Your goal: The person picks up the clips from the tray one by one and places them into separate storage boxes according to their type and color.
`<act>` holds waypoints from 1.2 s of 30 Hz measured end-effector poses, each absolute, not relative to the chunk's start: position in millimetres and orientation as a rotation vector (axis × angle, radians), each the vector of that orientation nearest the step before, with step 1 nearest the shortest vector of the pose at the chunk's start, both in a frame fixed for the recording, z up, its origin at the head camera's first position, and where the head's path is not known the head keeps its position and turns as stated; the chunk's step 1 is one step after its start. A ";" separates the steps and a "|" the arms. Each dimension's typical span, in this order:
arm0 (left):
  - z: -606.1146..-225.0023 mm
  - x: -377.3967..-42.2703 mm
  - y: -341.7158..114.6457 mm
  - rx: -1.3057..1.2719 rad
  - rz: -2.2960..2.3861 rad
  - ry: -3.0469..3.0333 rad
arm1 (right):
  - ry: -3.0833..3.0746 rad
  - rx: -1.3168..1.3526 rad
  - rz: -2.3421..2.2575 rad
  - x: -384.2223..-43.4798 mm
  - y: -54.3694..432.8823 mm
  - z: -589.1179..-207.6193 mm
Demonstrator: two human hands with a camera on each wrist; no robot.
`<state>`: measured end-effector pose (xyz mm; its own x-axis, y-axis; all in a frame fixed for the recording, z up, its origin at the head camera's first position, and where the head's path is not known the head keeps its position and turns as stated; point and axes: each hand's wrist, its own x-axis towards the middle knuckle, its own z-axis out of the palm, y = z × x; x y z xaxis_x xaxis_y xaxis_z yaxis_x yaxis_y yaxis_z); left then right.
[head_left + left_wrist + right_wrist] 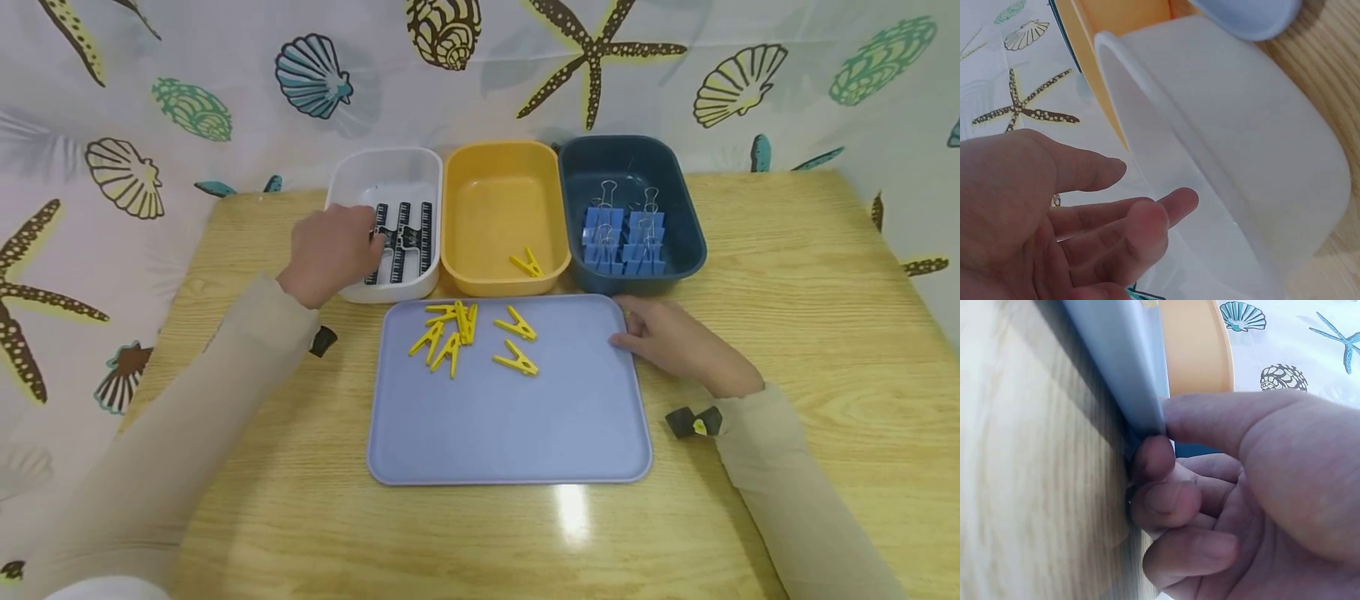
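In the head view, the left hand (333,250) hovers over the white bin (390,293) of black clips (425,237); the right hand (675,342) pinches the lavender tray (510,429), on which yellow clothespins (461,322) lie — another sits in the yellow bin (506,217); in the left wrist view, the thumb stands apart from loosely bent fingers; in the right, thumb and fingertip nip the tray's edge.

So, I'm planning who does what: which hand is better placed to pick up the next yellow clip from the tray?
Probably the left hand: it holds nothing and is at the white bin, nearer the clustered yellow clips. The right hand pinches the right edge of the tray.
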<state>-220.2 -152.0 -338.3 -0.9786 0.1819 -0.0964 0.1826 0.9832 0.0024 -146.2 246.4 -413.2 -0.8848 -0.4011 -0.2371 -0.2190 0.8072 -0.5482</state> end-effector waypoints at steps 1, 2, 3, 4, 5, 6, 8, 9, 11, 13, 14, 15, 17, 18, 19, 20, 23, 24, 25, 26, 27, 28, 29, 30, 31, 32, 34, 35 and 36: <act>-338.6 -218.5 -151.1 0.297 -0.009 3.037 | 2.650 -0.469 -0.746 -146.3 245.9 -413.7; -339.2 -216.7 -150.1 0.312 -0.009 3.039 | 2.647 -0.470 -0.754 -145.8 245.4 -414.3; -339.9 -214.8 -149.1 0.330 -0.003 3.041 | 2.644 -0.473 -0.757 -145.4 245.1 -415.3; -340.5 -212.7 -148.0 0.348 -0.001 3.043 | 2.641 -0.475 -0.758 -144.9 244.8 -416.3; -341.0 -210.8 -146.5 0.360 0.000 3.045 | 2.638 -0.478 -0.761 -144.4 244.7 -417.3; -341.4 -209.4 -145.2 0.372 0.002 3.048 | 2.636 -0.476 -0.759 -143.9 244.4 -418.3; -341.5 -206.9 -141.9 0.385 0.017 3.043 | 2.636 -0.472 -0.757 -142.9 244.7 -419.3; -340.7 -205.6 -140.1 0.393 0.027 3.040 | 2.639 -0.473 -0.752 -143.0 244.9 -419.6; -339.6 -203.9 -136.9 0.399 0.034 3.038 | 2.644 -0.474 -0.751 -143.2 245.4 -419.6; -338.7 -201.9 -134.3 0.406 0.051 3.040 | 2.649 -0.479 -0.754 -143.6 245.6 -419.6; -338.1 -200.9 -132.8 0.414 0.059 3.042 | 2.652 -0.483 -0.754 -143.7 245.8 -419.5; -337.4 -199.7 -131.4 0.423 0.060 3.046 | 2.653 -0.484 -0.756 -144.0 245.8 -419.4; -336.5 -197.9 -128.6 0.437 0.062 3.046 | 2.656 -0.486 -0.758 -144.5 245.6 -418.7; -335.8 -197.0 -126.8 0.442 0.066 3.041 | 2.656 -0.485 -0.757 -144.9 245.6 -418.6; -335.1 -196.1 -125.1 0.452 0.072 3.035 | 2.656 -0.482 -0.756 -145.1 245.6 -418.1; -334.3 -195.2 -123.4 0.458 0.081 3.026 | 2.657 -0.479 -0.754 -145.6 245.8 -418.1; -332.5 -193.0 -118.5 0.462 0.098 3.001 | 2.657 -0.467 -0.745 -146.2 246.4 -417.3; -332.1 -192.3 -117.1 0.465 0.100 2.994 | 2.657 -0.464 -0.744 -146.5 246.8 -417.3; -331.4 -191.3 -115.8 0.468 0.100 2.987 | 2.657 -0.462 -0.742 -146.6 247.1 -417.1; -331.0 -190.6 -114.5 0.471 0.095 2.982 | 2.657 -0.460 -0.740 -146.7 247.5 -417.2; -330.4 -189.7 -113.3 0.476 0.094 2.977 | 2.657 -0.458 -0.740 -146.6 247.7 -417.1; -330.0 -188.9 -112.3 0.485 0.091 2.975 | 2.658 -0.457 -0.741 -146.6 248.1 -417.1; -329.6 -188.1 -111.1 0.495 0.092 2.973 | 2.660 -0.459 -0.743 -146.6 248.5 -417.2; -329.5 -187.5 -110.2 0.508 0.091 2.975 | 2.662 -0.461 -0.746 -146.5 248.8 -417.2; -329.3 -186.7 -109.2 0.524 0.091 2.976 | 2.663 -0.462 -0.748 -146.4 249.0 -417.0; -329.6 -186.0 -108.6 0.541 0.091 2.978 | 2.664 -0.466 -0.751 -146.3 249.2 -417.0; -330.1 -184.7 -107.4 0.583 0.090 2.984 | 2.669 -0.474 -0.753 -146.4 249.5 -416.4; -330.4 -184.3 -106.8 0.603 0.086 2.987 | 2.671 -0.479 -0.754 -146.6 249.6 -416.1; -330.6 -183.9 -106.3 0.621 0.085 2.989 | 2.673 -0.483 -0.754 -146.8 249.7 -415.8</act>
